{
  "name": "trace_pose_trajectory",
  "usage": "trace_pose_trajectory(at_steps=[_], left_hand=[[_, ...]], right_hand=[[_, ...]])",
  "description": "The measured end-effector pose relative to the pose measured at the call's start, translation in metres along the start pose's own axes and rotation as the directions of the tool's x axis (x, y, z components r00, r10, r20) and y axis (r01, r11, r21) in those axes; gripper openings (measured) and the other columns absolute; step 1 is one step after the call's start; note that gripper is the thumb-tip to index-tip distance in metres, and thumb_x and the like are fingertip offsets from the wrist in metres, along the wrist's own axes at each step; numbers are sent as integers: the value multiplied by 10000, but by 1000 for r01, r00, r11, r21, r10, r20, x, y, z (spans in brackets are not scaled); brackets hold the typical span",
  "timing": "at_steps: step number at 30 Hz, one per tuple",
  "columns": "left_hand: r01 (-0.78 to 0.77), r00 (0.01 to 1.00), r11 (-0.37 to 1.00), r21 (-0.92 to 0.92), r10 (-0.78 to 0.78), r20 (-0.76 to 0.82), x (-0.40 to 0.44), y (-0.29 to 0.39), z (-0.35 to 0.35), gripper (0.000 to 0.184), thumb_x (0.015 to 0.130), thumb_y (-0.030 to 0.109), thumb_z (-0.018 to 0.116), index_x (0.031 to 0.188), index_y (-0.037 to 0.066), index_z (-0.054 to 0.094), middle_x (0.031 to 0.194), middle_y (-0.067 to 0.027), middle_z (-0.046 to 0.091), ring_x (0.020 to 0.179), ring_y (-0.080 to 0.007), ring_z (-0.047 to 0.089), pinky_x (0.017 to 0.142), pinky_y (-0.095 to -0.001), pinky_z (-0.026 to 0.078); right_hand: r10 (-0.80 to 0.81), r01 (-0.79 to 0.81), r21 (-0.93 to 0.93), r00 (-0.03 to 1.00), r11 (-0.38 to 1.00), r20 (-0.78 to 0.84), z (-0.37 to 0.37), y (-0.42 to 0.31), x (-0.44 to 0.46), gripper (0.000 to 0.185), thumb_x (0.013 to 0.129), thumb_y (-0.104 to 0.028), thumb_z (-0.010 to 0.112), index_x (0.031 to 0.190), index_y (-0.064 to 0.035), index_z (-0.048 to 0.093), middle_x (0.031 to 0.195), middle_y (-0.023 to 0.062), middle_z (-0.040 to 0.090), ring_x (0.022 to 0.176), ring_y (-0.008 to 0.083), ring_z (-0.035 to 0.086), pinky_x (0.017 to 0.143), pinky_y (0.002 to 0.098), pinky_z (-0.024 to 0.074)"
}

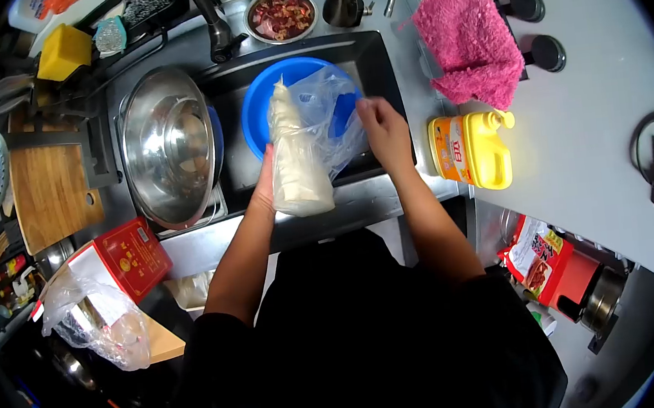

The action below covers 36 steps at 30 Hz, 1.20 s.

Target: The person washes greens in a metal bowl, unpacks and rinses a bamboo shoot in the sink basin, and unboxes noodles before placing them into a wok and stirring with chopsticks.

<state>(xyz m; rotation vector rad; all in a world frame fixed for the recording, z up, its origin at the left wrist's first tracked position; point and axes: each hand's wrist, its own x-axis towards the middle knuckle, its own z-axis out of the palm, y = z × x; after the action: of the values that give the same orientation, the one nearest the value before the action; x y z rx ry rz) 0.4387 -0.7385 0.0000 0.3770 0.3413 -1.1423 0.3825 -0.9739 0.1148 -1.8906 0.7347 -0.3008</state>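
Nearest the wearer's torso, at left, a red box [134, 259] stands beside a bundle of crumpled plastic [98, 324]. Forward of this, the left hand [264, 182] grasps the left side of a pale, tapered item [297, 159]. The item is positioned above the near part of the sink [232, 158], narrow end pointing away. The right hand [385, 131] pinches the loose edge of a clear plastic bag [327, 121], which lies against the item's right side. A large metal bowl [168, 148] is tilted at the sink's left. A yellow jug [487, 149] stands to the right, near the tabletop [587, 124]. Beyond the item, a blue basin [254, 105] sits in the sink. Farther out are a pink towel [472, 36], at right, and, at the far rim, a dish of chopped meat [281, 17] between two dark fixtures.
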Motion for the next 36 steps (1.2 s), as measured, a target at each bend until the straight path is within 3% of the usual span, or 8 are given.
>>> trace_pose_trajectory(at_steps=[3,4,11,12,16,21,24,36], left_hand=[[17,1000,1000,14,-17,14,4,-1,-2,897,900,760,420,1501,93,392,1395,-172,559,1230,-359,587,1038,-527,490],[-3,999,1000,-8,3,38,7,-2,-2,902,894,761,431,1499,93,391,1385,-171,565,1220,-360,592,1028,-529,496],[-134,901,978,-159,187,391,41,9,-47,885,888,715,515,1509,101,373,1372,-152,571,1202,-335,598,1021,-518,498],[-138,925,981,-134,176,337,41,11,-44,893,881,716,523,1512,102,371,1378,-151,567,1209,-335,592,1025,-517,494],[-105,986,994,-30,108,128,29,12,-16,928,852,719,556,1522,107,361,1402,-143,552,1237,-334,572,1040,-514,479],[-11,998,998,66,14,-54,3,7,6,974,817,724,597,1534,114,349,1432,-134,534,1271,-332,547,1060,-511,461],[65,996,994,85,-60,-64,-13,4,12,1003,795,726,621,1542,118,342,1450,-129,523,1292,-331,532,1071,-508,449],[223,974,968,-117,-216,70,-39,15,8,801,773,376,837,1414,22,511,1302,-178,639,1155,-319,648,1066,-462,484]], right_hand=[[-38,43,-13,960,999,276,20,9,15,356,909,-368,720,1095,-66,688,858,108,692,802,179,655,746,328,514],[-258,246,80,903,966,345,25,14,9,323,914,-257,717,1192,-100,666,953,97,708,899,180,663,821,320,513],[309,-313,-96,755,945,578,-1,29,-44,398,854,-95,711,1245,-95,636,942,76,724,862,238,698,835,349,524],[83,63,-265,858,962,506,-4,37,-40,478,815,-122,735,1278,-113,613,979,85,729,986,298,683,896,421,506],[-164,397,-580,897,711,411,-23,-17,-19,625,725,-160,795,1313,-130,587,1300,78,649,1302,383,490,1006,492,426],[-387,440,-87,855,894,345,13,25,36,347,765,-185,756,1094,-101,685,1080,106,704,1063,345,633,844,438,498],[-127,158,-57,923,986,363,4,-1,62,219,820,-272,692,808,-53,696,749,186,666,711,358,681,673,457,529],[-146,164,-477,986,864,75,46,-31,83,132,827,-201,662,855,-72,674,857,174,707,872,398,681,816,472,529]])
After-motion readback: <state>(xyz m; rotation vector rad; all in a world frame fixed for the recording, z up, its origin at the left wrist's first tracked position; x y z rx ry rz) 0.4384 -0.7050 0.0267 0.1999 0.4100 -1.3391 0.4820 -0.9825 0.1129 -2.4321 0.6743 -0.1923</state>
